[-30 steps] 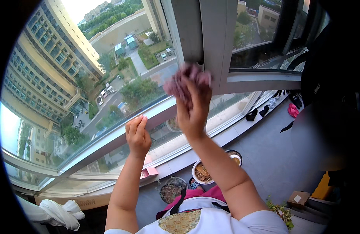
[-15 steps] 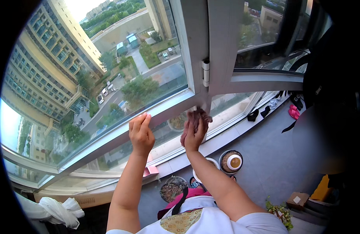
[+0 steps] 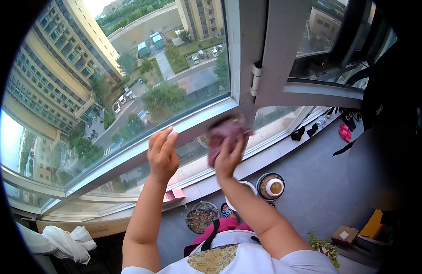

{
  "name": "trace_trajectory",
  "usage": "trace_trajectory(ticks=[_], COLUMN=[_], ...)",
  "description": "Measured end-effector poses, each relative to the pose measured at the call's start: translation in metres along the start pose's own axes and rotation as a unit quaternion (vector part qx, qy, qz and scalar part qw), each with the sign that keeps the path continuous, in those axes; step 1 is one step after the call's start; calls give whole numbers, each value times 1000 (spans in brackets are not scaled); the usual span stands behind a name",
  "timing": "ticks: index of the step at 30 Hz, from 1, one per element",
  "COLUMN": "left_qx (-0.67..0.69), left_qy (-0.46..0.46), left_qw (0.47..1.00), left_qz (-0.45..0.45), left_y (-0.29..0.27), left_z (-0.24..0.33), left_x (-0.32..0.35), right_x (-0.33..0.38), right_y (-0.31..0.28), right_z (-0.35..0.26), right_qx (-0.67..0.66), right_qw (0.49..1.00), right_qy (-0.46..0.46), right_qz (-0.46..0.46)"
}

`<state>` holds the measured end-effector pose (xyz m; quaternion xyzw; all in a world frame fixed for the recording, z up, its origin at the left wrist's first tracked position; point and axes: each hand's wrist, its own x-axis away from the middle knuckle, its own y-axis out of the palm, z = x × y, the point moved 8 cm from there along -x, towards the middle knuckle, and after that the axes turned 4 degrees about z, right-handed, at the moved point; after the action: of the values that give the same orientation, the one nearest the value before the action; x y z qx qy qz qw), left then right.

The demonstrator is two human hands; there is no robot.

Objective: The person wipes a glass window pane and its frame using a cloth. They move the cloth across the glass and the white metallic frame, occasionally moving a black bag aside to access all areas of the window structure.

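My right hand (image 3: 228, 160) holds a crumpled mauve cloth (image 3: 225, 137) against or just in front of the grey window frame (image 3: 202, 125), below the corner of the large pane. The cloth is smeared by motion. To its left, my left hand (image 3: 163, 153) is raised with curled fingers beside the lower rail of the large window pane (image 3: 174, 98). A small whitish spot shows at its fingertips; what it is, I cannot make out. A white hinge (image 3: 255, 80) sits on the frame above the cloth, next to the casement on the right.
Below my arms, a round planter (image 3: 203, 217), a white-rimmed pot and a dark pot with a white bowl (image 3: 274, 187) stand on the grey floor. A pink box (image 3: 174, 195) rests on the ledge. Pink slippers (image 3: 345, 133) and dark shoes lie right; a knotted white curtain (image 3: 67, 242) hangs left.
My right hand and the cloth have shifted slightly left relative to the hinge, and the cloth's bunching differs. My left hand's fingers have lifted and loosened slightly. The view has turned a little.
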<state>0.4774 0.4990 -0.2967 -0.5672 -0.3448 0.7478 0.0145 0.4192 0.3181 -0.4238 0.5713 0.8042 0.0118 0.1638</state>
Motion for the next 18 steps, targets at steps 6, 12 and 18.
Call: trace_trajectory(ticks=[6, 12, 18], left_qx=[-125, -199, -209], left_qy=[-45, -51, -89], left_qw=[991, 979, 974], left_qz=[-18, 8, -9], left_y=[-8, -43, -49], left_z=[-10, -25, -32], left_x=[33, 52, 56], right_x=[48, 60, -14], right_y=[64, 70, 38], right_z=[-28, -33, -8], right_qx=[48, -63, 12], right_qw=[983, 947, 999], right_qy=[-135, -194, -40], right_qz=[-115, -248, 2])
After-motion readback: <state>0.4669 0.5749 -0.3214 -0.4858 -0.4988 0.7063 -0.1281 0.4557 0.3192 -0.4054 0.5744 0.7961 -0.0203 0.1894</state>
